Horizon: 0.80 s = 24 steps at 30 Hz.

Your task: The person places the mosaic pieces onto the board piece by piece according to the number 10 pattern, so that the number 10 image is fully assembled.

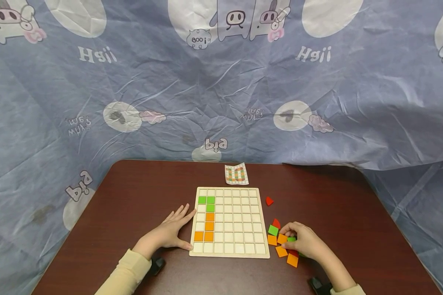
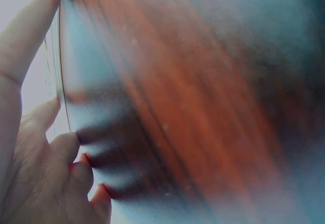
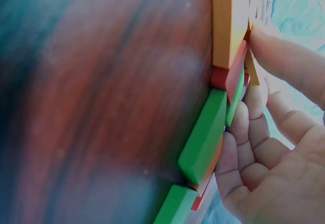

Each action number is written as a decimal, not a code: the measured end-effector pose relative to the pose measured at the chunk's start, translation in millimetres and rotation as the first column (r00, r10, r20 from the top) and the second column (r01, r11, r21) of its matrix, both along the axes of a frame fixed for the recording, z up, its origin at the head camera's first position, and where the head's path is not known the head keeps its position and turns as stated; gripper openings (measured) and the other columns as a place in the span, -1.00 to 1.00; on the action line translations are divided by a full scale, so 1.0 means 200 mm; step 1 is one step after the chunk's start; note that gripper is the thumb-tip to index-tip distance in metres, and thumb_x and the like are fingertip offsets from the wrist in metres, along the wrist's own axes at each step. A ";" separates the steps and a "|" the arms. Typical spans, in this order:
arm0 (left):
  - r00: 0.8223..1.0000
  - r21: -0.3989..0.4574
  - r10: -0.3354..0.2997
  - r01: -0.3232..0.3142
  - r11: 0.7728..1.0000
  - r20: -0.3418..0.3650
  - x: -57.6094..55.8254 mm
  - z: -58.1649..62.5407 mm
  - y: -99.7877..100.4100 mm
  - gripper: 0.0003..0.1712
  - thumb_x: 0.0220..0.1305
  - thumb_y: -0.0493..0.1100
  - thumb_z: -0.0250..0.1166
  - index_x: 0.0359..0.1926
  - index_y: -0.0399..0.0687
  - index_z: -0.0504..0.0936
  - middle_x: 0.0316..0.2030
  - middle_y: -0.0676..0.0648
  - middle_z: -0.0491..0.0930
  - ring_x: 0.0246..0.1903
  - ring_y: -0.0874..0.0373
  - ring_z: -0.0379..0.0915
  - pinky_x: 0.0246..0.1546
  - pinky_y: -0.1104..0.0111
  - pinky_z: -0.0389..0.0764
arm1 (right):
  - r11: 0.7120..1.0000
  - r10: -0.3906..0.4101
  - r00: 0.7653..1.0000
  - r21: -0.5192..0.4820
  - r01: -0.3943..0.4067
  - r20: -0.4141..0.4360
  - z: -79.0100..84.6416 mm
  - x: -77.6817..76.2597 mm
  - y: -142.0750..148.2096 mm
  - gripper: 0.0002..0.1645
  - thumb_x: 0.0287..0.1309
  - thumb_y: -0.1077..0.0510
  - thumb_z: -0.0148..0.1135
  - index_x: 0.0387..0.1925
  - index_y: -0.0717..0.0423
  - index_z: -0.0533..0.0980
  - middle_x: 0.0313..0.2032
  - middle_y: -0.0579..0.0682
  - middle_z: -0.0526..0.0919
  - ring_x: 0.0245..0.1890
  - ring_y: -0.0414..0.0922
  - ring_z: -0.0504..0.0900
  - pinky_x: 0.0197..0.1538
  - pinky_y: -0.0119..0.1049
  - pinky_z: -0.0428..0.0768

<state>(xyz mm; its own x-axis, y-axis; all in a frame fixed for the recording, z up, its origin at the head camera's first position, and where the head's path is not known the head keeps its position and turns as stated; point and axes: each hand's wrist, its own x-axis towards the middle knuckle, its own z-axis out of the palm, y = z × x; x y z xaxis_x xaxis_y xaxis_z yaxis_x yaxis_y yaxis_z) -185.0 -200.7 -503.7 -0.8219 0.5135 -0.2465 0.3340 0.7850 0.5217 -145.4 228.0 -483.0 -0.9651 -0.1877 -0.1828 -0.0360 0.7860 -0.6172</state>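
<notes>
Orange tile [image 1: 282,238] sits right at the fingertips of the right hand [image 1: 305,241], just off the right edge of the pale grid board [image 1: 238,226], among a loose heap of green, red and orange pieces [image 1: 292,260]. Grip's pretty narrow — thumb on one side, bent fingers on the other, so it's pinching that tile. Right wrist view has a green block [image 3: 204,137] just beside those curled fingers. Left hand [image 1: 170,230] is spread wide with the thumb and index finger at the board's left edge — relaxed and flat-ish.
</notes>
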 end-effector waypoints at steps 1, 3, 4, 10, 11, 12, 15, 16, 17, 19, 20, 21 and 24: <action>1.000 0.001 0.000 0.000 1.000 -0.001 0.00 0.00 0.00 0.33 -0.12 0.28 0.52 0.57 0.09 -0.02 0.57 -0.21 -0.23 0.56 -0.20 -0.37 0.50 -0.15 -0.18 | 1.000 -0.007 1.000 0.008 0.007 0.005 0.00 0.00 0.00 -0.65 -0.14 0.18 0.58 -0.27 0.04 0.60 -0.35 -0.12 0.53 -0.30 -0.19 0.45 -0.26 -0.39 0.50; 1.000 0.004 -0.001 0.001 1.000 -0.002 0.00 0.00 0.00 0.33 -0.12 0.28 0.52 0.57 0.06 -0.02 0.57 -0.22 -0.22 0.55 -0.21 -0.36 0.50 -0.16 -0.17 | 1.000 -0.020 1.000 0.017 0.020 0.009 0.00 0.00 0.00 -0.66 -0.14 0.17 0.58 -0.29 0.03 0.59 -0.37 -0.12 0.51 -0.33 -0.20 0.44 -0.28 -0.39 0.48; 1.000 0.003 -0.002 0.002 1.000 0.000 0.00 0.01 0.00 0.33 -0.12 0.28 0.52 0.57 0.06 -0.02 0.57 -0.23 -0.22 0.55 -0.20 -0.36 0.50 -0.16 -0.17 | 0.999 -0.027 1.000 0.019 0.027 0.010 0.00 0.00 0.00 -0.66 -0.15 0.17 0.59 -0.32 0.03 0.59 -0.38 -0.12 0.51 -0.34 -0.20 0.43 -0.29 -0.40 0.47; 1.000 0.013 -0.004 0.004 1.000 -0.004 0.00 0.02 0.00 0.32 -0.10 0.26 0.52 0.57 0.03 -0.01 0.56 -0.25 -0.22 0.55 -0.22 -0.36 0.49 -0.17 -0.18 | 1.000 -0.026 1.000 -0.001 0.026 0.001 -0.01 0.00 0.00 -0.76 -0.09 0.19 0.55 -0.44 -0.01 0.57 -0.47 -0.14 0.50 -0.43 -0.24 0.43 -0.36 -0.43 0.44; 1.000 0.013 -0.005 0.005 1.000 -0.005 0.00 0.02 0.00 0.32 -0.10 0.25 0.53 0.57 0.03 -0.01 0.56 -0.26 -0.21 0.55 -0.23 -0.36 0.49 -0.17 -0.17 | 1.000 -0.020 1.000 -0.008 0.020 0.000 -0.01 0.00 0.01 -0.78 -0.07 0.19 0.53 -0.45 -0.01 0.58 -0.47 -0.14 0.52 -0.43 -0.24 0.44 -0.36 -0.43 0.45; 1.000 0.012 -0.007 0.007 1.000 -0.007 0.00 0.02 0.00 0.32 -0.10 0.25 0.52 0.57 0.03 -0.01 0.56 -0.26 -0.21 0.55 -0.23 -0.36 0.49 -0.17 -0.17 | 1.000 -0.017 1.000 -0.017 0.017 0.003 -0.01 0.01 0.01 -0.80 -0.04 0.18 0.52 -0.44 -0.01 0.58 -0.48 -0.14 0.52 -0.44 -0.24 0.44 -0.37 -0.44 0.46; 1.000 0.009 -0.011 0.011 1.000 -0.010 0.00 0.02 0.00 0.32 -0.10 0.26 0.52 0.57 0.03 -0.01 0.56 -0.26 -0.21 0.55 -0.23 -0.35 0.49 -0.17 -0.16 | 0.999 0.004 1.000 -0.048 -0.004 0.006 0.00 0.00 0.01 -0.83 0.04 0.13 0.48 -0.41 0.01 0.59 -0.46 -0.13 0.55 -0.43 -0.23 0.46 -0.38 -0.43 0.47; 1.000 0.008 -0.011 0.011 1.000 -0.010 0.00 0.02 0.01 0.32 -0.10 0.26 0.52 0.57 0.03 0.00 0.56 -0.26 -0.21 0.55 -0.23 -0.35 0.49 -0.17 -0.16 | 0.998 0.004 1.000 -0.060 -0.004 0.006 0.00 0.00 0.01 -0.84 0.06 0.11 0.46 -0.39 0.02 0.59 -0.46 -0.13 0.55 -0.43 -0.23 0.46 -0.39 -0.43 0.46; 1.000 0.008 -0.011 0.011 1.000 -0.011 0.00 0.02 0.01 0.32 -0.10 0.26 0.53 0.57 0.02 0.00 0.56 -0.26 -0.20 0.55 -0.23 -0.34 0.49 -0.17 -0.15 | 0.998 0.003 1.000 -0.069 -0.003 0.003 0.01 0.00 0.01 -0.83 0.07 0.08 0.46 -0.38 0.02 0.59 -0.45 -0.13 0.56 -0.44 -0.23 0.46 -0.39 -0.43 0.47; 1.000 0.007 -0.011 0.011 1.000 -0.014 0.00 0.02 0.00 0.32 -0.10 0.26 0.53 0.57 0.02 0.00 0.56 -0.26 -0.20 0.55 -0.23 -0.34 0.49 -0.17 -0.15 | 0.996 -0.004 1.000 -0.092 0.004 0.004 0.02 -0.02 0.00 -0.84 0.10 0.06 0.44 -0.36 0.01 0.60 -0.44 -0.13 0.57 -0.44 -0.24 0.47 -0.40 -0.43 0.46; 1.000 0.008 -0.009 0.010 1.000 -0.014 0.00 0.02 0.00 0.32 -0.10 0.25 0.53 0.57 0.02 0.00 0.56 -0.26 -0.20 0.55 -0.23 -0.34 0.49 -0.17 -0.15 | 0.995 -0.010 1.000 -0.102 0.010 0.004 0.02 -0.02 -0.01 -0.84 0.11 0.06 0.43 -0.35 0.00 0.60 -0.44 -0.13 0.57 -0.44 -0.23 0.48 -0.40 -0.43 0.46; 1.000 0.009 -0.009 0.009 1.000 -0.013 0.00 0.02 0.00 0.32 -0.10 0.25 0.53 0.57 0.01 0.00 0.56 -0.27 -0.20 0.55 -0.24 -0.34 0.49 -0.17 -0.15 | 0.994 -0.014 1.000 -0.110 0.014 0.000 0.03 -0.03 -0.02 -0.84 0.11 0.05 0.43 -0.35 0.00 0.60 -0.44 -0.14 0.58 -0.44 -0.24 0.49 -0.39 -0.43 0.47; 1.000 0.012 -0.007 0.007 1.000 -0.009 0.00 0.03 0.00 0.32 -0.10 0.24 0.53 0.57 0.01 0.00 0.56 -0.27 -0.21 0.55 -0.24 -0.34 0.49 -0.17 -0.15 | 0.989 -0.018 1.000 -0.145 0.018 0.002 0.05 -0.05 -0.07 -0.86 0.14 0.04 0.41 -0.33 -0.01 0.62 -0.41 -0.14 0.64 -0.42 -0.22 0.54 -0.37 -0.42 0.52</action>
